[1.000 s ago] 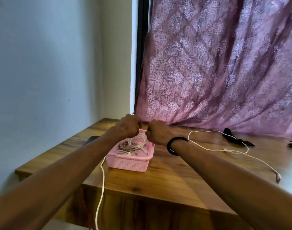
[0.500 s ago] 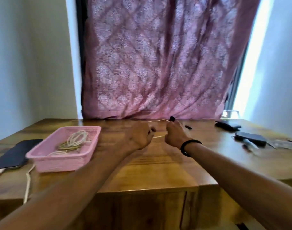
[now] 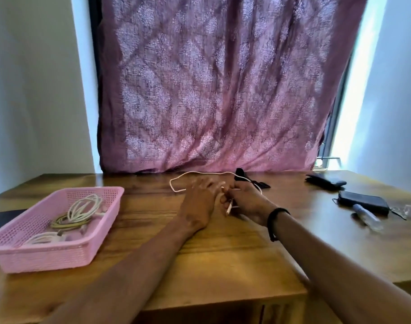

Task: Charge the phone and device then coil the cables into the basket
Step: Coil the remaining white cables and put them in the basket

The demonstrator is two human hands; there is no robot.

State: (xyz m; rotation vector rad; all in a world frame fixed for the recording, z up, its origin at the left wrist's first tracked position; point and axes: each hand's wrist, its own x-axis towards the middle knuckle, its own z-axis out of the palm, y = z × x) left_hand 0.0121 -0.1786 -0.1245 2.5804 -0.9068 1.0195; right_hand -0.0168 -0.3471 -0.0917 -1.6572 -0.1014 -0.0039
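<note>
Wooden table [image 3: 223, 260] in front of a pink patterned curtain [image 3: 213, 90], daylight leaking in at the right edge. Pink basket [image 3: 83, 249] sits at about 9 o'clock on the table, with a few coiled cables [image 3: 83, 210] already inside. Both hands meet near the middle. Right hand [image 3: 248, 202], black band on the wrist, is curled around a white cable [image 3: 195, 175] that loops out toward 12 o'clock. Left hand [image 3: 197, 204] is right against it, fingers stretched toward the cable; can't tell if it's actually gripping. Over at 3 o'clock: a dark phone [image 3: 363, 202] and a pen [image 3: 365, 215] just beside it.
</note>
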